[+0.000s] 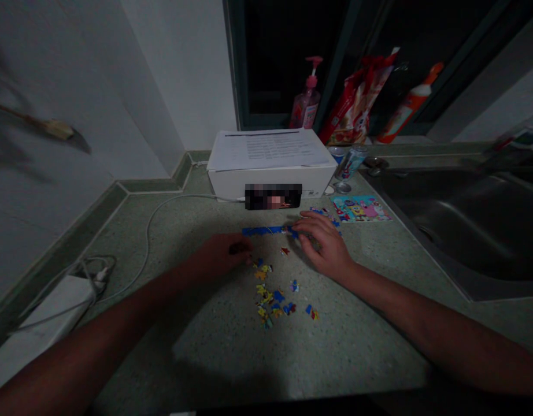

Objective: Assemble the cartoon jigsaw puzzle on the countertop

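In the head view, a speckled counter [206, 352] carries a blue strip of joined puzzle pieces [263, 230], lying crosswise just on the near side of a dark-screened phone [273, 197] that leans on a white box [232, 182]. The person's left hand [225, 254] is by the strip's left end, fingers curled in; whether anything is pinched there cannot be told. The right hand [325, 245] is loosely spread, thumb apart from the fingers, its fingertips at the strip's right end, closed around nothing visible. More pieces [321, 214] show just beyond it. Between the hands lies a small reddish piece [284, 251], and on the near side loose yellow and blue pieces [266, 296] are scattered. A colourful cartoon card [362, 209] lies to the right, near the sink [457, 225]; a white power strip [54, 315] sits far to the left.
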{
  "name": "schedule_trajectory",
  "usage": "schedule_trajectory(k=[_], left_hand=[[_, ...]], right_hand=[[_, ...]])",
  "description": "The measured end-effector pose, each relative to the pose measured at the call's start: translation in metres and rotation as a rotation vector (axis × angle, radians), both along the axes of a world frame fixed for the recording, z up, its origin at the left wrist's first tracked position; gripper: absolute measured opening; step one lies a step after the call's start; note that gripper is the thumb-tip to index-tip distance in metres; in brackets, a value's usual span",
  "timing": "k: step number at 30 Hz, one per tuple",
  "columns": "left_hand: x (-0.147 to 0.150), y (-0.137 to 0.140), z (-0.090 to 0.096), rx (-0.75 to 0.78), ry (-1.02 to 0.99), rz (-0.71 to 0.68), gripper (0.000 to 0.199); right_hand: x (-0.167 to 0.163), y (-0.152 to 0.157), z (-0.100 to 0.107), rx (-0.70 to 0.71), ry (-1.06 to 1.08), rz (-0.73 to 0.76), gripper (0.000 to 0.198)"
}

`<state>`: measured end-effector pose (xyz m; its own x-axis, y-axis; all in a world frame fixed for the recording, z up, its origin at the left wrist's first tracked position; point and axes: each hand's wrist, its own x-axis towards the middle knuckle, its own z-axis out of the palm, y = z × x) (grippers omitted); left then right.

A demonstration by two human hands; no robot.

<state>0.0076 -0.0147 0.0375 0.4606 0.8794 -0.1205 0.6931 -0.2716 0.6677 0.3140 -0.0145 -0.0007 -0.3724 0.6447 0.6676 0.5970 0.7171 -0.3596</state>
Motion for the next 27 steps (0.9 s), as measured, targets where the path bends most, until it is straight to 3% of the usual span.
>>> schedule_trajectory(k=[7, 13, 22, 27], left_hand=[[0.001, -0.008, 0.003, 0.027, 0.079, -0.069, 0.023], [0.000, -0.007, -0.003, 0.028, 0.063, -0.094, 0.025], [0.004, -0.012, 0.005, -0.018, 0.029, -0.110, 0.023], [0.010, -0.018, 0.001, -0.055, -0.105, -0.046, 0.023]], right_hand=[[-0.001, -0.002, 0.000, 0.015, -0.012, 0.018, 0.025], [-0.002, -0.003, 0.002, -0.006, -0.015, 0.021, 0.027], [-0.001, -0.003, 0.003, 0.011, -0.023, 0.029, 0.027], [-0.014, -0.019, 0.011, 0.164, -0.112, 0.203, 0.022]])
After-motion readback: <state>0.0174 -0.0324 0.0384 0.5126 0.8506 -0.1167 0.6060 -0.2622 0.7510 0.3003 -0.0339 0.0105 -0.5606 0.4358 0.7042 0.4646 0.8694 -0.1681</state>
